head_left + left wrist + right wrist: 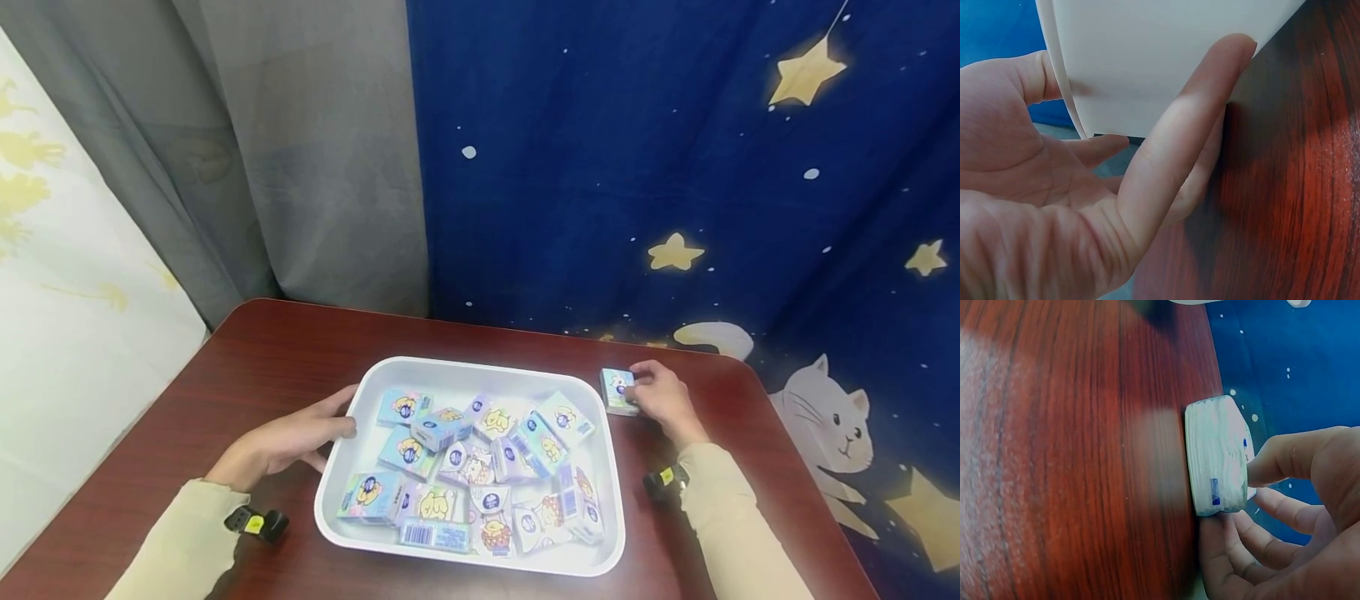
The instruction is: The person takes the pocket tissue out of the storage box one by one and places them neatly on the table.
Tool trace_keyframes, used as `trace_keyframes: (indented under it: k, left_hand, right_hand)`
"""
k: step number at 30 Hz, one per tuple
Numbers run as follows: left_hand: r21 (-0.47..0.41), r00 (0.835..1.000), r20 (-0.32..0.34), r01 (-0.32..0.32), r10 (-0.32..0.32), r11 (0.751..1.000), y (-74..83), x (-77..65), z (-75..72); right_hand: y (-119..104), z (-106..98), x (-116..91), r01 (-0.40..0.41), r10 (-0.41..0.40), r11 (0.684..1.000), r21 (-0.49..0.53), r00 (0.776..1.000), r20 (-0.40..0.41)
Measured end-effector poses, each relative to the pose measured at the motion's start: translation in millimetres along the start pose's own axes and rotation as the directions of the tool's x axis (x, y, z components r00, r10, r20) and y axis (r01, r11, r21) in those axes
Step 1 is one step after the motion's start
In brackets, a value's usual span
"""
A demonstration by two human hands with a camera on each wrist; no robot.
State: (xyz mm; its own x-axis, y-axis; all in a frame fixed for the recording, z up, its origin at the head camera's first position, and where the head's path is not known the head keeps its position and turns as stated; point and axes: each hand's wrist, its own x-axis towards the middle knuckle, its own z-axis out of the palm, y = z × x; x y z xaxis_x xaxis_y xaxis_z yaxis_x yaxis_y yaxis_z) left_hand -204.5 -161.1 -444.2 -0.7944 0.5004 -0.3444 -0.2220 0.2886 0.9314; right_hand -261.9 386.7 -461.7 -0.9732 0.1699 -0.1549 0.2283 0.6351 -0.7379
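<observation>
A white plastic tray (480, 364) lies on the table, filled with several small tissue packs (542, 446) in blue and lilac cartoon wrappers. My left hand (296, 437) grips the tray's left edge, thumb over the rim. Up close in the left wrist view, the fingers (1175, 144) lie along the tray's outer wall (1141, 75). Just beyond the tray's right corner, my right hand (666, 400) pinches a single blue-and-green tissue pack (615, 390). The right wrist view has this pack (1216, 456) end-on at the tabletop, thumb on its printed face and fingers at its edge.
The dark red wooden table (315, 333) has rounded corners, with its back edge close behind the tray. Behind it hang a grey curtain (330, 167) and a blue star-patterned curtain (540, 208). A white printed cloth (67, 333) is at the left.
</observation>
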Motion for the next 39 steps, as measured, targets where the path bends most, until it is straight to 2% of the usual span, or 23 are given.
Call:
trace_keyframes:
  k: [10, 14, 19, 31, 39]
  left_hand:
    - [-0.001, 1.000, -0.002, -0.001, 0.001, 1.000, 1.3, 0.1, 0.6]
    - [-0.002, 1.000, -0.003, 0.000, 0.000, 1.000, 1.8, 0.0, 0.5]
    - [0.000, 1.000, -0.006, 0.002, -0.002, 1.000, 0.3, 0.1, 0.1]
    - [0.003, 1.000, -0.006, 0.002, -0.002, 1.000, 0.7, -0.2, 1.0]
    - [0.001, 1.000, -0.009, 0.001, -0.001, 1.000, -0.7, -0.2, 0.3]
  right_hand:
    - [3.5, -4.3, 2.0, -0.039, 0.037, 0.997, 0.061, 0.999, 0.038]
    - [9.5, -10.1, 1.7, -0.088, 0.072, 0.980, 0.181, 0.993, 0.094]
    - [21.7, -20.4, -1.5, -0.108, 0.067, 0.950, 0.292, 0.987, 0.147]
    - [36.8, -35.9, -16.3, -0.100, 0.049, 0.934, 0.342, 0.987, 0.156]
    - [36.4, -36.3, -33.8, -0.104, 0.053, 0.945, 0.311, 0.985, 0.167]
